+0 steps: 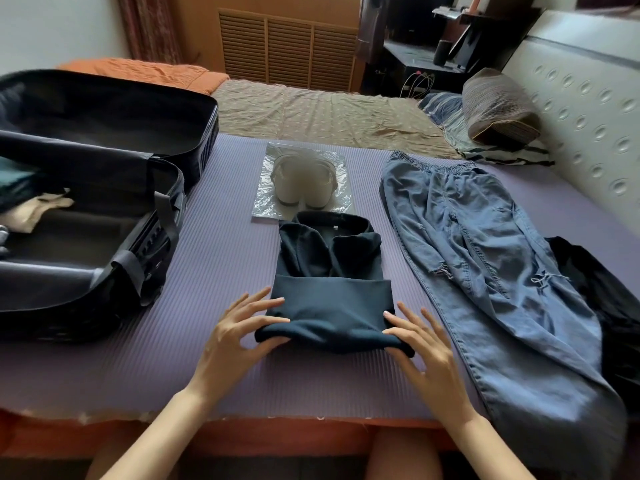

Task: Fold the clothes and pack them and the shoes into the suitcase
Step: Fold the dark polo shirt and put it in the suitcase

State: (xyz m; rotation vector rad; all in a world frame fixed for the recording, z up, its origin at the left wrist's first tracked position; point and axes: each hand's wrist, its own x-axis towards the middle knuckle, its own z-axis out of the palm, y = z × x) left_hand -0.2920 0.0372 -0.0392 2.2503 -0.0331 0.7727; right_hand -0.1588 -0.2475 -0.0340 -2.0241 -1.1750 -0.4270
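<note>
A dark navy top [330,271] lies on the purple mat [221,271], its sides folded in and its near end rolled up. My left hand [239,330] pinches the roll's left end between thumb and fingers. My right hand [420,344] pinches the roll's right end. A pair of pale sandals [303,183] stands on a clear plastic bag [343,168] just beyond the top. Blue ripped jeans [485,251] lie spread flat to the right. The black suitcase [145,237] lies open at the left with a few clothes inside.
A black garment [602,292] lies at the right edge under the jeans. Pillows [498,109] rest against the white headboard [588,91] at the back right. An orange blanket [145,72] lies behind the suitcase lid. The bed's near edge is by my knees.
</note>
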